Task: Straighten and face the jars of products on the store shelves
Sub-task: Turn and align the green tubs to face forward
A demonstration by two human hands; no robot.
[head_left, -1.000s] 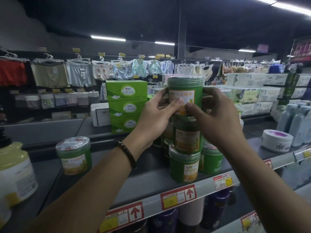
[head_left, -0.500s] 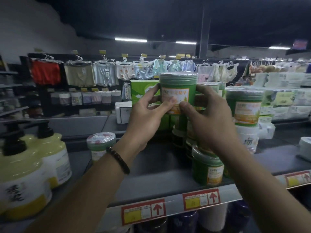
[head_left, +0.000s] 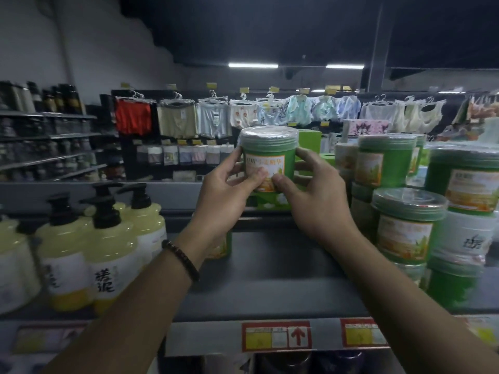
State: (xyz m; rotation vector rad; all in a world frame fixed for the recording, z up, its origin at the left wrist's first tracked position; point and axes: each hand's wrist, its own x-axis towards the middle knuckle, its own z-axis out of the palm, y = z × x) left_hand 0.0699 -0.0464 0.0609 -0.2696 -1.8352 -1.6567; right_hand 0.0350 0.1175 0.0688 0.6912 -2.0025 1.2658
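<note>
My left hand [head_left: 226, 190]: curled round the left side of the jar, thumb pressed on the label, fingers wrapped behind; a dark beaded bracelet [head_left: 181, 259] sits on that wrist.
My right hand [head_left: 316, 201]: curled round the right side of the same jar, thumb tip on the lower label.
Task jar: a round green plastic jar with a film-covered lid and an orange-and-white label [head_left: 272, 157], held between both my hands, lifted clear above the shelf.
Its pointing: upright, long axis vertical, lid up, label turned toward me.
Below my hands: a grey metal shelf deck [head_left: 270, 279], with a bare stretch directly under my forearms.
Behind my left wrist: another green jar [head_left: 222, 247] standing on the deck, mostly hidden.
Right of my hands: stacked green jars [head_left: 405, 233] in tiers, just beside my right forearm, with a white tub [head_left: 464, 238] among them.
Left of my hands: pale yellow pump bottles with black heads [head_left: 108, 247], grouped upright.
Nearest edge: the shelf's front rail with red-framed price tags [head_left: 275, 336].
Beyond my hands: green cartons [head_left: 310, 139], then hanging underwear [head_left: 175, 122] under a dark ceiling with strip lights.
</note>
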